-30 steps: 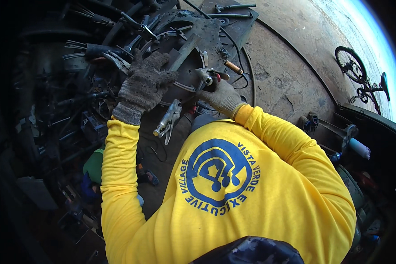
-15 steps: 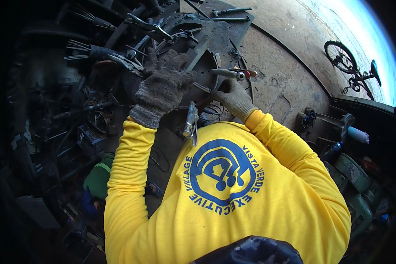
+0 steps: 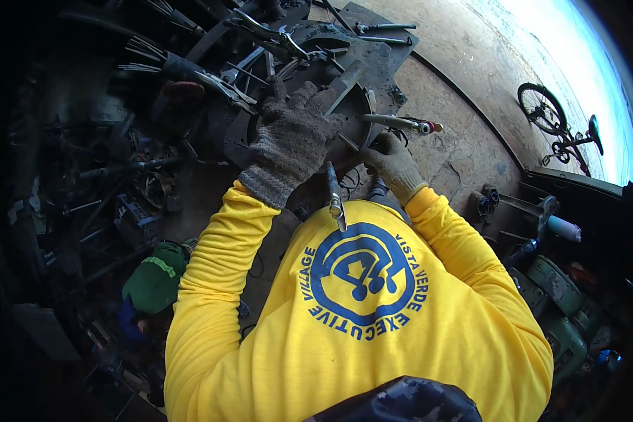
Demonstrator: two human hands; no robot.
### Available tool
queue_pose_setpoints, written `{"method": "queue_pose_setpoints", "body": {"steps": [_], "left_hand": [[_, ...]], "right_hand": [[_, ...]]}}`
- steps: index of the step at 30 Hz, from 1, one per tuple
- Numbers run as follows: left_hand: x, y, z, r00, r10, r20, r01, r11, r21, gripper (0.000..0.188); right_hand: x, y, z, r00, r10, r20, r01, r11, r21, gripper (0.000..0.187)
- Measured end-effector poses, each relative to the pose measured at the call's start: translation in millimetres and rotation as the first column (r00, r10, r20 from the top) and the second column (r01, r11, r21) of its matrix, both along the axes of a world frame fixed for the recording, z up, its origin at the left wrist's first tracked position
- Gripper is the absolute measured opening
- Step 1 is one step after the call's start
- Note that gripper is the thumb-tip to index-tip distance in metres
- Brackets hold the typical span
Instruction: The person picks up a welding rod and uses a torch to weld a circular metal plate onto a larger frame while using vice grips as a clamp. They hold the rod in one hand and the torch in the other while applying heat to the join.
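My left hand point(image 3: 295, 141), in a dark grey knit glove, lies with fingers spread on a round dark metal plate point(image 3: 355, 116). A flat metal bar point(image 3: 346, 86) crosses the plate beside those fingertips. My right hand point(image 3: 395, 165), in a lighter glove, is closed at the plate's right rim; its fingertips are partly hidden. Just above it, locking pliers point(image 3: 401, 124) with a red end reach out from the rim. Another pair of locking pliers point(image 3: 335, 197) points toward my chest between my hands. More locking pliers point(image 3: 271, 32) sit at the far side, and a further pair point(image 3: 226, 91) at the left.
Bundles of thin rods point(image 3: 148, 56) stick out of tubes at the far left. Loose metal pieces point(image 3: 383, 35) lie on the far bench plate. At lower left is a person in a green cap point(image 3: 155, 278). A bicycle point(image 3: 563, 123) stands far right; green machinery point(image 3: 555, 285) is at right.
Both hands, the round plate and its pliers now appear farther right in the picture. My hands keep nearly the same places on the plate. The green cap shows slightly farther left.
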State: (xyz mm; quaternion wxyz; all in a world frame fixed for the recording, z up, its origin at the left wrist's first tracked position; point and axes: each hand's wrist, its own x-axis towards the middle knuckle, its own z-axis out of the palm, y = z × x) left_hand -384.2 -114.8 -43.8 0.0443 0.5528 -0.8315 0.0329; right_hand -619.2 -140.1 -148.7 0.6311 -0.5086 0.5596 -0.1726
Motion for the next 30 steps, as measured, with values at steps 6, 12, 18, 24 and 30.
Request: {"method": "queue_pose_setpoints", "body": {"steps": [6,12,18,24,30], "left_hand": [[-6,2,4,1.000,0.014,0.020,-0.013,0.999,-0.046,0.025],[-6,2,1,0.999,0.034,-0.011,-0.034,0.999,-0.034,0.023],[-5,2,0,1.000,0.023,0.004,-0.023,0.999,-0.044,0.020],[-5,0,-1,1.000,0.021,0.013,-0.021,0.998,-0.056,0.020],[-4,0,-3,0.999,0.015,0.029,-0.014,0.999,-0.049,0.022]], "right_hand": [[0,-2,4,1.000,0.014,0.001,-0.014,1.000,-0.006,0.047],[-2,-6,6,0.998,0.058,-0.017,-0.058,0.998,-0.015,0.048],[-2,-8,9,0.994,0.090,-0.068,-0.092,0.995,-0.029,0.050],[-5,-9,-3,0.988,0.105,-0.109,-0.112,0.991,-0.067,0.052],[-6,-11,-12,0.985,0.127,-0.118,-0.134,0.989,-0.061,0.052]]}}
